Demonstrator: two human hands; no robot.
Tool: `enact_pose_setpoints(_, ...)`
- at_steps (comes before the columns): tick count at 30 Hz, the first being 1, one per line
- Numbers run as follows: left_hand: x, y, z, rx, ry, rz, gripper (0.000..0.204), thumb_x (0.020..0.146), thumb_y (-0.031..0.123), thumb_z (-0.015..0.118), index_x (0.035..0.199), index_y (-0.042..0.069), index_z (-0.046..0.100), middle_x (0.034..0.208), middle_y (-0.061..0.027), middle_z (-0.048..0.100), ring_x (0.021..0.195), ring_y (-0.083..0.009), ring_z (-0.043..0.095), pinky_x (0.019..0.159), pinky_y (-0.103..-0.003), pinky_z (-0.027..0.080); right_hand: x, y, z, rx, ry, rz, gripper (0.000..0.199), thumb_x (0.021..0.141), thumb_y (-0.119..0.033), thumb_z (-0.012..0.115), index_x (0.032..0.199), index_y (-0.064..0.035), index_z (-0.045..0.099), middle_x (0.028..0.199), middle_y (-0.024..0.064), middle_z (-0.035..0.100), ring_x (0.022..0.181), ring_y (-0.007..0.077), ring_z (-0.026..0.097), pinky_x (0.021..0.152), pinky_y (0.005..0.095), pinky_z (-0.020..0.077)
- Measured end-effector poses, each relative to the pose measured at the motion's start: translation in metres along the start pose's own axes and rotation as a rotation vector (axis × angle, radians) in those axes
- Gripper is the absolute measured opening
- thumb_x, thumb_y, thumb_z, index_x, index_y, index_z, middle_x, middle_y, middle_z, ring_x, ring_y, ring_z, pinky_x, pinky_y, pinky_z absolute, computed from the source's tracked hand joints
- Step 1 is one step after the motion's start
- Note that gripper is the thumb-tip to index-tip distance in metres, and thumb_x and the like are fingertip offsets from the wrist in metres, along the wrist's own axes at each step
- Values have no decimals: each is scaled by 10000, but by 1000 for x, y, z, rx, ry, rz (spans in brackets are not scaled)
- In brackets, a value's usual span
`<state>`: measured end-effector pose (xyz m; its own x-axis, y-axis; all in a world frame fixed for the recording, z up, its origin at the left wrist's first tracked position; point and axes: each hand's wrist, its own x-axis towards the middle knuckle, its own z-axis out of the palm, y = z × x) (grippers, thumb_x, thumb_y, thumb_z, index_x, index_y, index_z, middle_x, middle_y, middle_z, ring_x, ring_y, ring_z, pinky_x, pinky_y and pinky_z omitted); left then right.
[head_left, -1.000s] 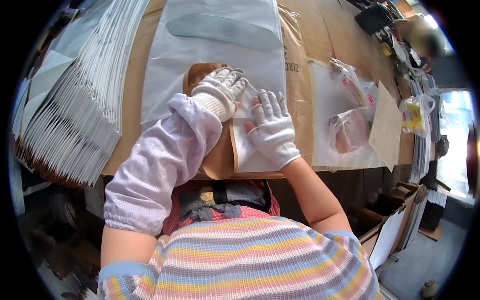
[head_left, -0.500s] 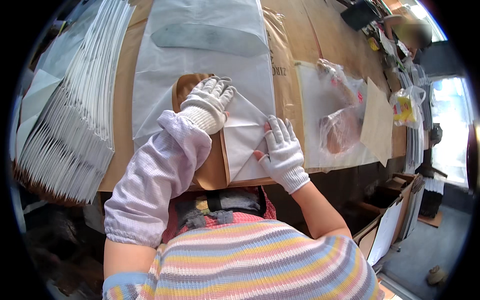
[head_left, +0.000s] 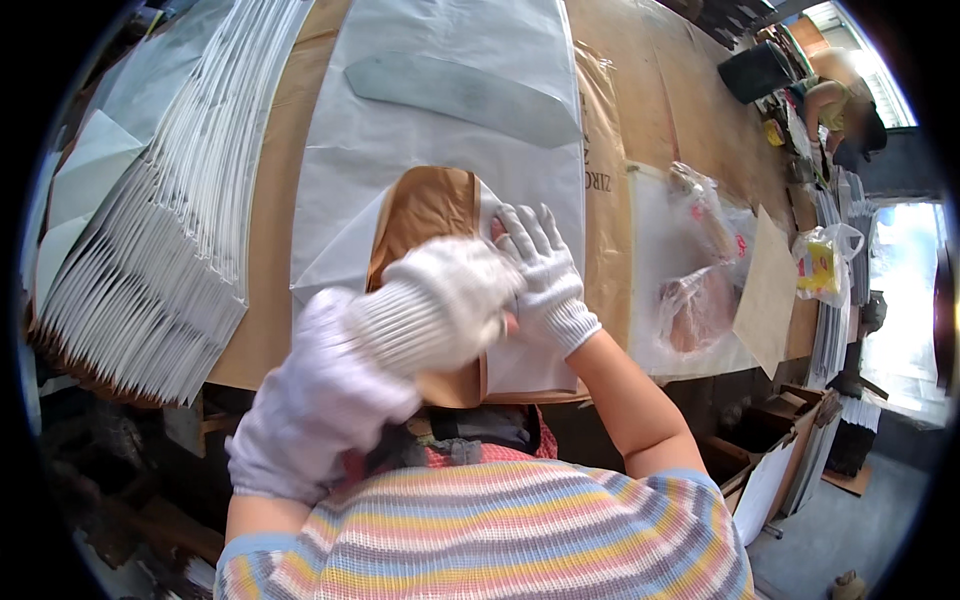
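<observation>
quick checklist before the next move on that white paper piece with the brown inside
1. Right hand in a white knit glove flat on the white paper sheet with the brown lining: ok.
2. Left hand, also gloved, over the sheet: blurred, contact cannot tell.
3. Sheet fully on the brown cardboard-covered table: not ok, its near end overhangs the edge.
4. Fanned stack of white paper pieces apart from the sheet: ok.
5. Clear plastic bags clear of the hands: ok.
</observation>
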<state>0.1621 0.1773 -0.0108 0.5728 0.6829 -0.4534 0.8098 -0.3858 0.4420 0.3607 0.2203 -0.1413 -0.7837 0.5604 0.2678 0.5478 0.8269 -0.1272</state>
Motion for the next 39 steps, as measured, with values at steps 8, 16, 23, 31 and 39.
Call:
enact_pose_setpoints(8,-110,-140,147,-826,1078,-327,619,1113,475,406,1465,-18,540,1411,-118,642,1225,-241,632,1097,-354,450,61,-26,-6,274,15,-136,491,724,-195,781,1159,2,668,1404,188,587,1343,386,520,1237,544,307)
enact_pose_setpoints(16,-120,-117,146,-923,1117,-8,739,1088,569,347,1445,-43,554,1488,-200,574,1433,-327,482,1223,-399,302,88,-104,54,516,-677,-136,413,846,-248,674,1227,-92,640,1392,114,599,1350,295,524,1174,414,393)
enact_pose_setpoints(23,-106,-107,152,-150,1027,-124,719,960,361,628,1535,-19,425,1575,-264,424,1465,-446,396,1254,-488,278,74,-110,100,371,-540,-277,561,959,-468,578,1427,-158,600,1491,87,560,1333,265,553,1144,384,413)
enact_pose_setpoints(31,-98,-102,161,-23,897,-335,815,956,402,623,1596,1,315,1663,-227,293,1540,-430,264,1272,-489,220,114,-73,-48,223,-444,116,304,889,-234,650,1138,-75,723,1053,143,723,938,380,689,837,456,568)
enact_pose_setpoints(39,-86,-91,152,154,775,-445,879,889,361,706,1608,49,308,1671,-211,290,1549,-433,252,1255,-532,234,122,-54,3,295,-28,59,359,908,-170,698,1236,-26,666,1153,130,720,1021,383,683,914,447,545)
